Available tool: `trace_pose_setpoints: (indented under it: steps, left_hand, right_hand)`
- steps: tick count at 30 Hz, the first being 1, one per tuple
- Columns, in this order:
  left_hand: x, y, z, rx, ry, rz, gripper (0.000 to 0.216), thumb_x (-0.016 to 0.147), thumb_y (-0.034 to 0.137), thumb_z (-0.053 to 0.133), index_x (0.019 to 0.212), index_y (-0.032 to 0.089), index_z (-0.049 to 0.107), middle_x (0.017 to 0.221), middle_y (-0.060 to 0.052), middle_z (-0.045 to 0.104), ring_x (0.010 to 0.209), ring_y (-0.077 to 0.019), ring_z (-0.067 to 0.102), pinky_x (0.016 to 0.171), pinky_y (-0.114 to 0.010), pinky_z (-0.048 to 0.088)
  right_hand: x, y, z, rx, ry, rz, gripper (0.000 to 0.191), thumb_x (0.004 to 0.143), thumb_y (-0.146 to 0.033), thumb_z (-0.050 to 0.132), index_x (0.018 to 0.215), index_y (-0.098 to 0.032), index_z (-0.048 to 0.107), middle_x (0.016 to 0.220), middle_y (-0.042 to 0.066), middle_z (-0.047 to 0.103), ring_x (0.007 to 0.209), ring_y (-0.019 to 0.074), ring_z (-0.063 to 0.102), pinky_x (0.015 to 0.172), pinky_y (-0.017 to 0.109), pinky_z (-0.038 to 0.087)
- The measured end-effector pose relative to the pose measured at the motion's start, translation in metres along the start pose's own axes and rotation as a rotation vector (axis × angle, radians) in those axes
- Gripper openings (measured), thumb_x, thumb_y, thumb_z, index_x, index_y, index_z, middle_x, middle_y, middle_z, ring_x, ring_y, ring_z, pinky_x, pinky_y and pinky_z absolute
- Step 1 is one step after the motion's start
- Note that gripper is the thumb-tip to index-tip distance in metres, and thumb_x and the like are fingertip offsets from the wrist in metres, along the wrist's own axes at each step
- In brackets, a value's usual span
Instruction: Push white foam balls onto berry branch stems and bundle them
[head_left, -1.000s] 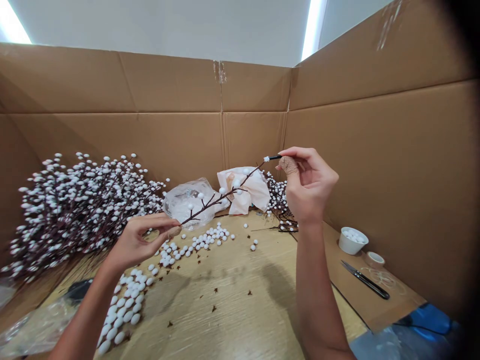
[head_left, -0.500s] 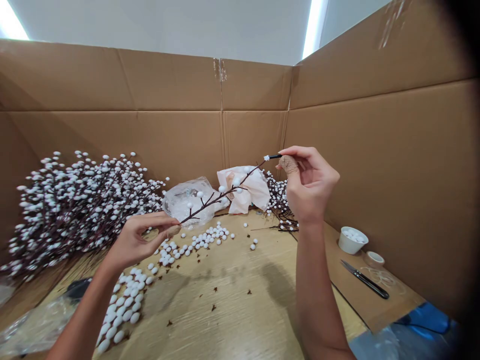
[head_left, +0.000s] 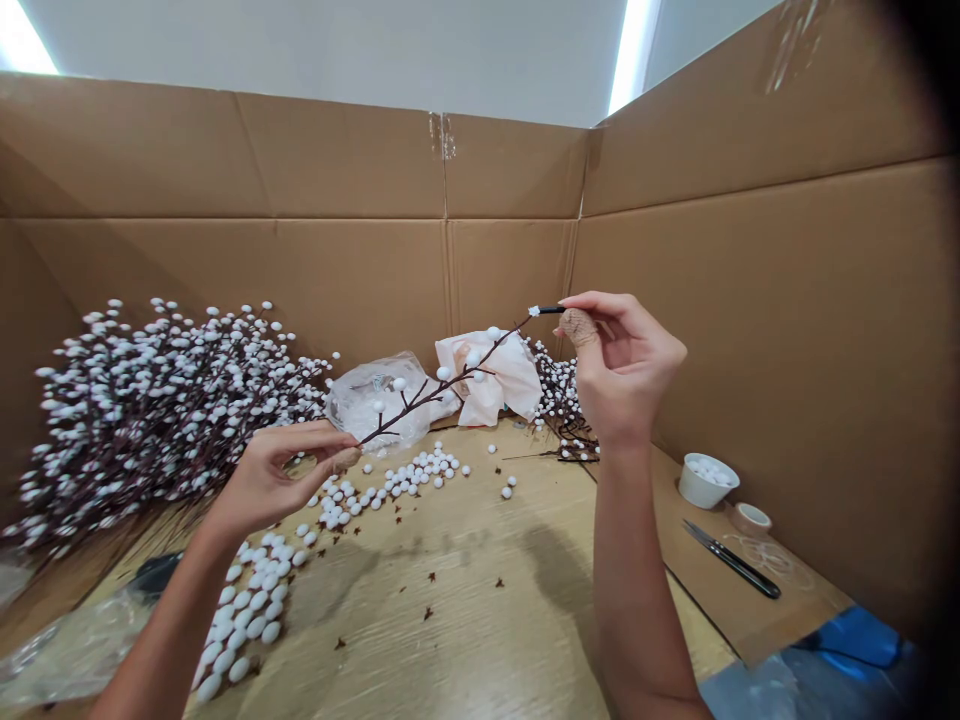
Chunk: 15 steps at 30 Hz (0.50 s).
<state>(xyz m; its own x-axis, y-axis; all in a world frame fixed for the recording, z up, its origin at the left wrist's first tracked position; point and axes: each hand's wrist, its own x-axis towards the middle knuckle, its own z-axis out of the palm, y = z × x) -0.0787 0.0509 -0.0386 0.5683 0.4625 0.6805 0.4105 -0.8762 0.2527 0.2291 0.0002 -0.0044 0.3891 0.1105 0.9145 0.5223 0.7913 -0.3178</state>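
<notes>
Your right hand [head_left: 626, 375] pinches a thin black tool [head_left: 550, 310], its white tip at the far end of the twig [head_left: 442, 385]. Your left hand [head_left: 281, 475] pinches the twig's near end, holding it slanted above the table [head_left: 465, 620]. Since a second ago almost nothing shifts: the twig's far end sits marginally higher and both grips are unchanged, so the work at the tip is ongoing. Left of the twig lies the branch pile [head_left: 150, 400]; below it, loose beads [head_left: 251, 610]. What the tool's tip carries is too small to tell; your right thumb pad looks covered, material unclear.
</notes>
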Motion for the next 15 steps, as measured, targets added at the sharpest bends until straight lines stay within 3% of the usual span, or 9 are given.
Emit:
trace_pose_setpoints:
  steps: [15]
  left_hand:
    - [-0.0006, -0.0002, 0.0024, -0.074, -0.017, -0.034, 0.007, 0.078, 0.020, 0.064, 0.075, 0.018, 0.071, 0.070, -0.003, 0.070, 0.062, -0.0121, 0.064, 0.056, -0.020, 0.052]
  right_hand:
    - [-0.0027, 0.0004, 0.0068, 0.119, 0.039, 0.053, 0.012, 0.080, -0.013, 0.063, 0.087, -0.021, 0.069, 0.082, 0.000, 0.069, 0.073, 0.0130, 0.069, 0.069, 0.029, 0.061]
